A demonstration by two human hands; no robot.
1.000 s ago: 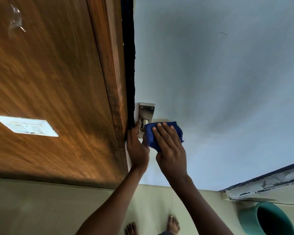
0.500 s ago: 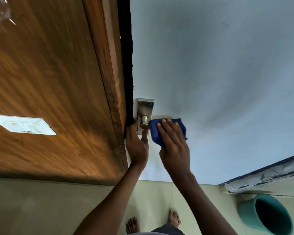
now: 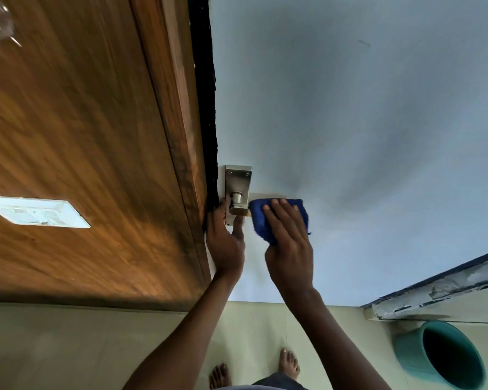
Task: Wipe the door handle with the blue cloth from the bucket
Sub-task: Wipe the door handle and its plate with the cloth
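Over the last second we slide the cloth (image 3: 279, 218) rightward along the handle (image 3: 238, 205). It sat against the spindle before; now the spindle and the inner stub of the lever are bare, and the cloth covers the outer part. We judge the wipe to be in mid-stroke, working outward, with the inner end of the handle already covered.

Left to right: the wooden panel (image 3: 82, 136) carries a white switch plate (image 3: 37, 211). The door (image 3: 350, 122) is pale blue-grey and holds the metal backplate (image 3: 238, 178).

Our left hand (image 3: 226, 243) lies against the door edge just below the backplate. Its fingers reach up beside the plate, one fingertip touching the underside of the lever stub. It grips nothing that we can see; it appears to steady the door.

Our right hand (image 3: 289, 243) is flat, fingers close together and extended, pressing the cloth onto the lever. Whether the thumb wraps beneath cannot be told.

The green bucket (image 3: 440, 358) stands on the floor at far right, well apart from the handle.
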